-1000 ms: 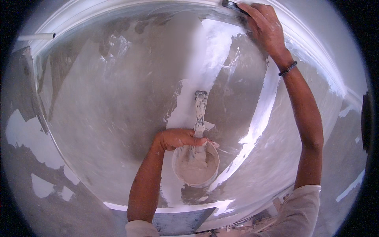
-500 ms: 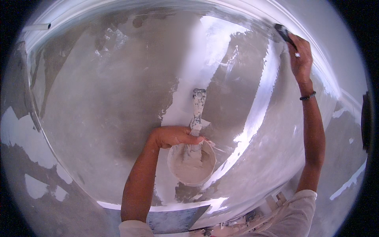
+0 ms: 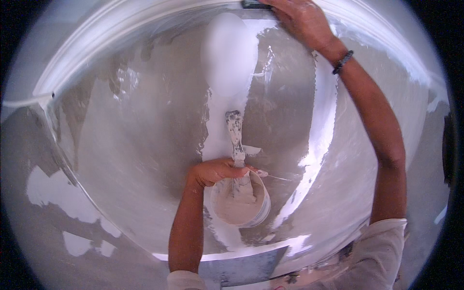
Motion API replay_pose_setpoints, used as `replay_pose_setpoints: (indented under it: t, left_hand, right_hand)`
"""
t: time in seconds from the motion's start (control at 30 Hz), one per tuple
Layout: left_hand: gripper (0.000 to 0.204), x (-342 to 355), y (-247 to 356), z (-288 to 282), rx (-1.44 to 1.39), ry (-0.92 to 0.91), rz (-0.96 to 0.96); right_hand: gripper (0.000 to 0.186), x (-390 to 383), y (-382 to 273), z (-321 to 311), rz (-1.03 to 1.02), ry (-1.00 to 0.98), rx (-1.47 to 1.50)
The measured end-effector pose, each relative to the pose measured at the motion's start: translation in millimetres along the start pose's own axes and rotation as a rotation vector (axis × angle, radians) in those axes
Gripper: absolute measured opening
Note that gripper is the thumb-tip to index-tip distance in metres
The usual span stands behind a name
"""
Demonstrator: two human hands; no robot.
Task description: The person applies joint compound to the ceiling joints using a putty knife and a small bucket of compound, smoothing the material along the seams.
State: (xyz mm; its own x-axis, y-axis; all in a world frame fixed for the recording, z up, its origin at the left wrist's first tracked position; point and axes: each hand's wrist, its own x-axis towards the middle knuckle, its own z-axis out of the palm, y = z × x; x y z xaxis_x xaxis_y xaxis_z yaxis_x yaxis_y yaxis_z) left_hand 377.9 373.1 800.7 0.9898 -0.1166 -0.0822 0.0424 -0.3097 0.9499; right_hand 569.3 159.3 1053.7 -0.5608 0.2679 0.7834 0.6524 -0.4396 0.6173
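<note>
My left hand (image 3: 216, 171) is closed on the rim of a small white bucket (image 3: 264, 211). Pale pink-beige filler (image 3: 232, 209) fills part of it. A putty knife (image 3: 234, 129) stands blade-down inside, its smeared handle pointing up; my thumb lies across the blade. High up, my right hand (image 3: 305, 23) is wrapped round a dark, flat-edged tool (image 3: 256, 5), whose exact kind I cannot make out. That tool is at the upper edge of the grey surface, by the white moulding, and is partly cut off by the frame's top.
A grey plastered surface (image 3: 159, 130) with glossy white filler strips (image 3: 323, 111) spreads before me. White moulding (image 3: 92, 55) runs along its top. Patched grey walls (image 3: 53, 191) stand at the sides. Low down, a grey-blue panel (image 3: 251, 268) shows beside cluttered things.
My right hand has swept left along the moulding with the dark tool. My view has shifted, and the bucket sits slightly farther right in it, still in my left hand.
</note>
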Motion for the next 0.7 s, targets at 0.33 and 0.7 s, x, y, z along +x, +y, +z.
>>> replay_pose_setpoints:
  t: [0.33,0.7]
  left_hand:
    - [0.045,-3.9,-11.0,-8.0,0.008,-0.037,-0.052]
    - [0.042,4.7,-17.0,-10.5,-0.19,-0.059,-0.004]
  right_hand:
    - [0.035,-240.1,148.0,-49.6,0.596,0.111,0.015]
    - [0.041,-303.8,-5.7,5.3,1.151,0.5,0.75]
